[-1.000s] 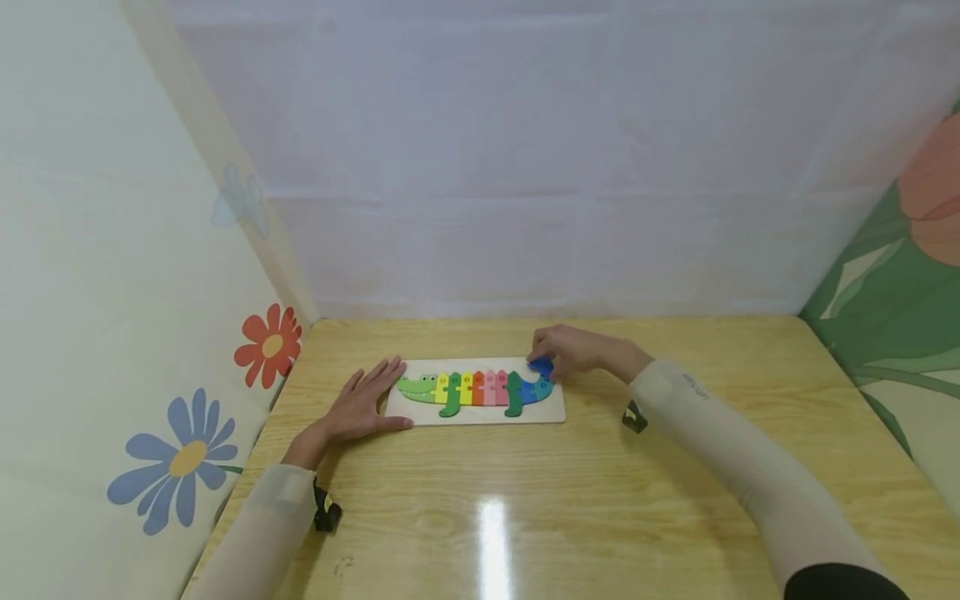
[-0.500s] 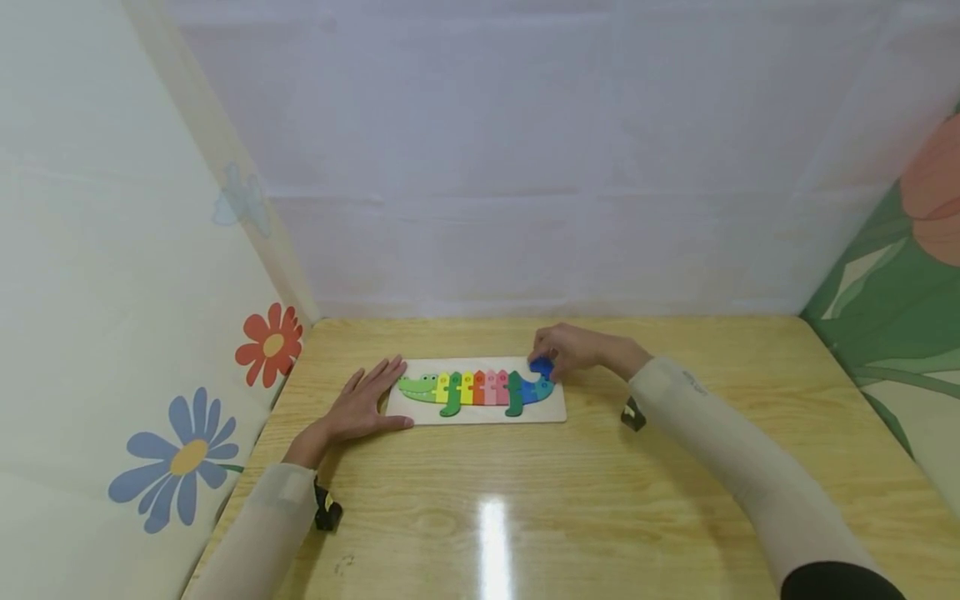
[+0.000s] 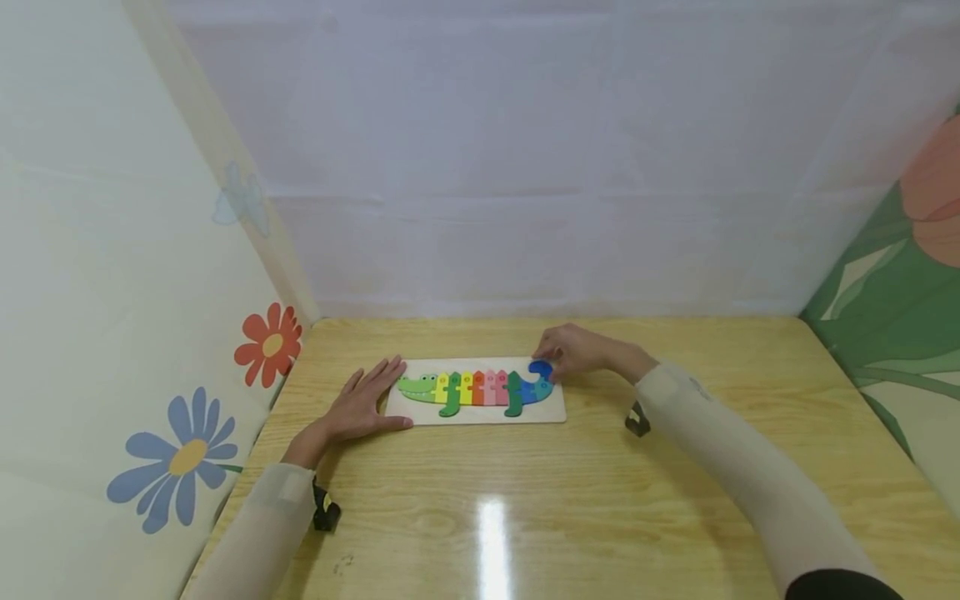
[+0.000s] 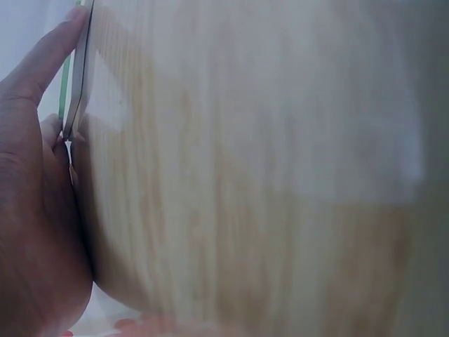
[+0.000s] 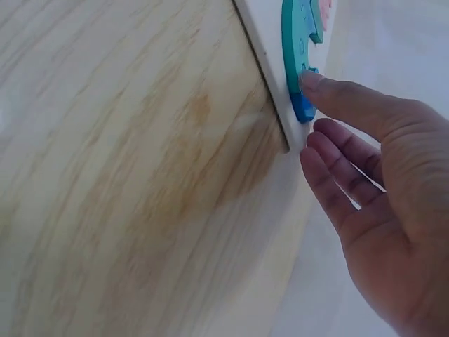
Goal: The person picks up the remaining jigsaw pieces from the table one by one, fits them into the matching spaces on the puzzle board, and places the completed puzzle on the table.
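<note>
A wooden crocodile puzzle lies on a pale board [image 3: 472, 417], its coloured segments side by side from the green head [image 3: 417, 389] to the curled tail. My left hand [image 3: 365, 408] rests with spread fingers on the board's left end; in the left wrist view its thumb [image 4: 49, 56] lies along the board's edge. At the other end, my right hand [image 3: 573, 350] holds the dark blue tail piece [image 3: 540, 367] between thumb and index finger. The right wrist view has the thumb [image 5: 351, 102] on the tail; the index finger is mostly hidden there.
The board sits on a light wood-grain table [image 3: 450, 500] near its back edge. A white cloth wall [image 3: 480, 167] rises behind. Flower-printed panels stand at the left [image 3: 187, 458] and right. A black wrist camera [image 3: 326, 508] hangs under the left wrist.
My right hand has shifted slightly to the right, and more of the dark blue tail piece shows. The left hand and the board stay where they were.
</note>
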Motion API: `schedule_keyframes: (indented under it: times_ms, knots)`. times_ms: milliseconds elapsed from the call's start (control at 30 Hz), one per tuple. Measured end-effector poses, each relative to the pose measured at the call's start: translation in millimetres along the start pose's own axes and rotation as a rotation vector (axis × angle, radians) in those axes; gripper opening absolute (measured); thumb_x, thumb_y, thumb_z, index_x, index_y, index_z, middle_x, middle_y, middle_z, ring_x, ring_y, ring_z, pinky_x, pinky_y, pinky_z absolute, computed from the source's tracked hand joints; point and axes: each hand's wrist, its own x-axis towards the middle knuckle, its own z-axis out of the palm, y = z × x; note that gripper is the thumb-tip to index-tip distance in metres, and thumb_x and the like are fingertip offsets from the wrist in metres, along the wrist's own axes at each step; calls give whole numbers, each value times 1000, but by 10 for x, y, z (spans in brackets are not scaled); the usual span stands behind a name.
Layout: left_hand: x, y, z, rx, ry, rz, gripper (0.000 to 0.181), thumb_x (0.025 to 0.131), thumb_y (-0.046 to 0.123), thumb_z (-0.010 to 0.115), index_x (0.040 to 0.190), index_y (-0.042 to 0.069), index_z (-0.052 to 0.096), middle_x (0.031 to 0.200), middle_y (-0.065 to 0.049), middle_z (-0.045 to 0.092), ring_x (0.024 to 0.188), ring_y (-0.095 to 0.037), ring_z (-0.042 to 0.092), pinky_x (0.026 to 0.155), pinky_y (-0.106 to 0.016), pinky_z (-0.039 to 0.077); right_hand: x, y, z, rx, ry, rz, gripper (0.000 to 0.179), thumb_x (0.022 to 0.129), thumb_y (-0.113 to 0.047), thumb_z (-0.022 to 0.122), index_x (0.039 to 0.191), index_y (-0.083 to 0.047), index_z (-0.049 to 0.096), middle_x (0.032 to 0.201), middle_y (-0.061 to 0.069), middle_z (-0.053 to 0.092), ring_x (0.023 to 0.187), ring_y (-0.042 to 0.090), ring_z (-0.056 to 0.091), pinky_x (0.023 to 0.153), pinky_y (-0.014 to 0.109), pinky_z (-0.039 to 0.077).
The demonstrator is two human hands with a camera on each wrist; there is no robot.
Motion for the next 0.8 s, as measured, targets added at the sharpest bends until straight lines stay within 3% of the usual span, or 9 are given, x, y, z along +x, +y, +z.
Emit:
schedule_keyframes:
  times_ms: [267,467,700,800]
  knots:
    - [-3,-37,-17,-6,-4,13,111,89,62,75,169,6,22,177,-16,16,164,-39,8,127,-67,-1,-143,151,47,3,122,-31,38,89,-14,86,122,1,77,115,13,73,102,26,71,91,37,62]
    - [-4,-87,0,-16,-12,13,107,92,62,71,170,7,20,177,-16,13,164,-39,7,127,-66,-2,-317,193,46,6,159,14,38,93,-19,83,124,1,76,120,15,73,106,30,70,93,45,61]
    - [-61,-115,-74,-223,-14,-45,95,101,52,67,171,12,16,178,-14,8,163,-42,6,127,-65,-5,-566,269,38,-171,276,43,36,96,-20,77,121,6,75,123,23,73,118,42,67,107,58,51]
    - [-86,-125,-120,-260,-23,-57,92,103,50,65,171,13,17,178,-16,7,163,-45,4,127,-67,-5,-669,281,30,-203,325,79,35,97,-18,75,120,8,74,123,26,73,120,45,66,108,59,50]
